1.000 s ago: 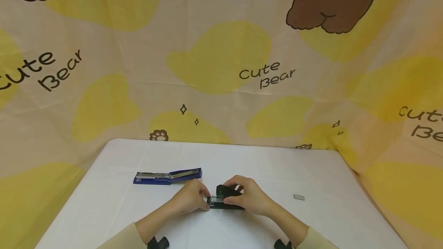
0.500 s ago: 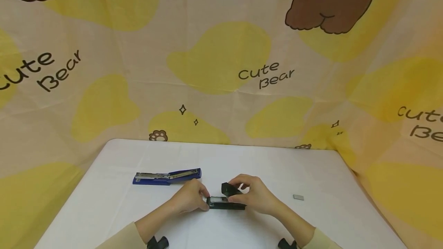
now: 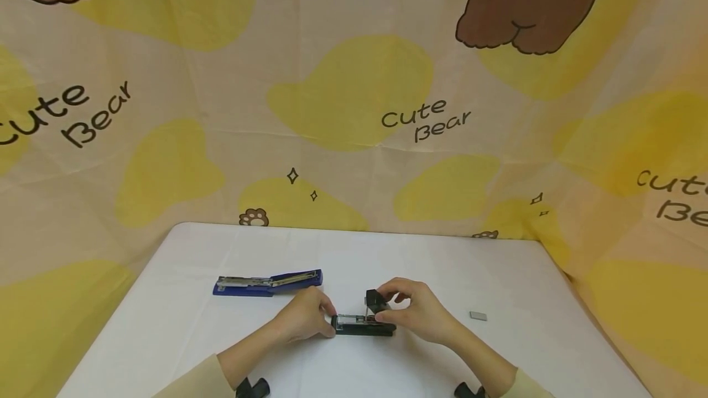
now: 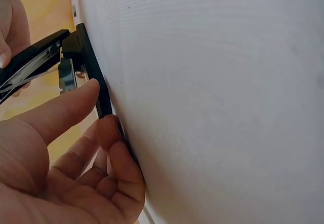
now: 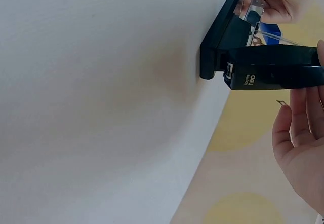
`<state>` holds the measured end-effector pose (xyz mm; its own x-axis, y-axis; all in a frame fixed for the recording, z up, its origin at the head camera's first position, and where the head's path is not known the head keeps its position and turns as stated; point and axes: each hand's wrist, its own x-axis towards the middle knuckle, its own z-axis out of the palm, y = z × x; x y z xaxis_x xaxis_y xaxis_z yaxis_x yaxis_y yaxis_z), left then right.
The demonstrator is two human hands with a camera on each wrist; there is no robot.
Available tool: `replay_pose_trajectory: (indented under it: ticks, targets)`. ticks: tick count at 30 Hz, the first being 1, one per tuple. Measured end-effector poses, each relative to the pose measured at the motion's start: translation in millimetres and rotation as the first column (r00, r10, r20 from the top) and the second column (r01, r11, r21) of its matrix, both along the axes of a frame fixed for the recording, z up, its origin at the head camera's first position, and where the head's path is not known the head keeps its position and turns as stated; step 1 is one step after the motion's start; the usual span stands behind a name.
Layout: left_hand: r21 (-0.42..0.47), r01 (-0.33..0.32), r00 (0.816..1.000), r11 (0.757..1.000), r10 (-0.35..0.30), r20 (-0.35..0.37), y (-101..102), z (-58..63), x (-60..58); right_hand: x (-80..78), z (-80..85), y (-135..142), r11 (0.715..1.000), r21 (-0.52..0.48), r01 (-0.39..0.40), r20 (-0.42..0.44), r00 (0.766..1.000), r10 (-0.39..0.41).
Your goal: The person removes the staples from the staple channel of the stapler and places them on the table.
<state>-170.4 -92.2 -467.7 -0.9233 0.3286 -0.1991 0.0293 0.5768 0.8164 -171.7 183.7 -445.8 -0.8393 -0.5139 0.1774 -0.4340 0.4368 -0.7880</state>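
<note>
A black stapler (image 3: 362,328) stands on the white table with its top arm (image 5: 276,67) swung up and back from the base. My left hand (image 3: 306,315) pinches the free end of the base, thumb on top and fingers low by the table in the left wrist view. The raised arm is gripped by my right hand (image 3: 417,312), thumb on the near side and fingers on the far side. A metal staple channel (image 4: 67,74) shows along the base, and a thin rod runs from it to the raised arm.
Behind my left hand lies a blue stapler (image 3: 243,290), opened out with its metal tracks showing. A small grey strip of staples (image 3: 478,316) sits on the table (image 3: 553,349) to the right. A printed cloth (image 3: 354,91) hangs behind the table.
My right hand has moved right and lifted the stapler's top arm further open, exposing more of the base. The left hand stays on the base's end.
</note>
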Motion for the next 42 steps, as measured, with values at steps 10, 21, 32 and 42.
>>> replay_pose_trajectory:
  ticks: [10, 21, 32, 42]
  targets:
    - [-0.013, 0.002, 1.0, 1.0, -0.002, 0.004, 0.6, 1.2, 0.4, 4.6, 4.3, 8.2, 0.999, 0.014, 0.035, 0.047, 0.998, -0.036]
    - [-0.024, 0.001, 1.0, 1.0, -0.001, 0.001, 1.1, 3.7, 1.2, 7.8, 1.8, 18.4, 0.998, -0.012, 0.069, 0.043, 0.997, -0.068]
    - [-0.028, -0.003, 1.0, 1.0, 0.003, 0.008, -0.2, 4.0, 0.2, 9.1, -1.3, 28.4, 0.995, -0.02, 0.099, 0.032, 0.995, -0.098]
    - [-0.042, 0.0, 1.0, 0.999, 0.0, 0.013, 0.4, 5.2, 0.0, 13.0, -2.1, 37.2, 0.993, -0.078, 0.087, 0.073, 0.994, -0.081]
